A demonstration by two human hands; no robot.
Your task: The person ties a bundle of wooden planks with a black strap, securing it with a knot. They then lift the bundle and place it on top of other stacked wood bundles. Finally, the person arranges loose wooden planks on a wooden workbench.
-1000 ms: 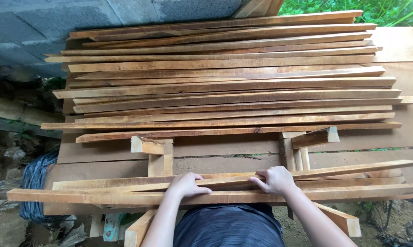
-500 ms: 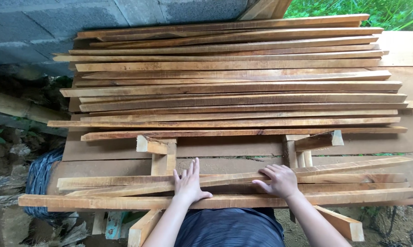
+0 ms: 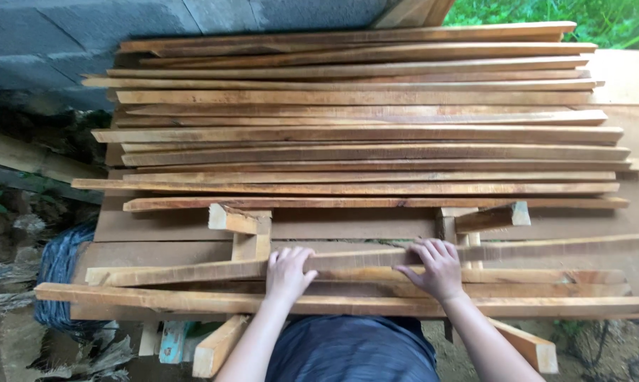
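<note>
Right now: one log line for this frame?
left hand: flat on wooden slat | right hand: flat on same slat | slat stack: behind, untouched | bench: underneath

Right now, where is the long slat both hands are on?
In the head view the long slat lies slanted across the near boards, under the left hand and right hand, just nearer than the big slat pile.

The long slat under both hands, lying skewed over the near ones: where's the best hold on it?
Take the long slat around its middle, where the left hand and right hand rest, coming from the near side over its top. It is thin, long and slanted, so two spread hands would likely keep it level.
</note>
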